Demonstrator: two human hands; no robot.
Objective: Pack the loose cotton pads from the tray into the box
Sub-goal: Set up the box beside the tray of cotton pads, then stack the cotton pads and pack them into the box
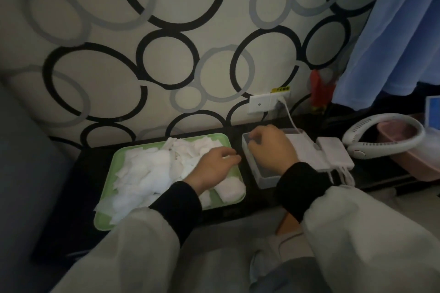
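Lying heaped in tray (102,221), just left of box (264,178): pads (152,173), kept within reach. One is pinched by left hand (214,167) fingers; right hand (269,147) fingers curled over box, hold cannot be told.

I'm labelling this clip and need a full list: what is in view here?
tray: one, green, left on table
pads: many, white, heaped in tray
box: one, clear, right of tray
charger: one, white, right of box
neck fan: one, white, far right
basin: one, pink, by fan
socket: one, white, wall
cloth: one, blue, upper right
left hand: over tray's right side, fingers curled
right hand: over box, fingers curled
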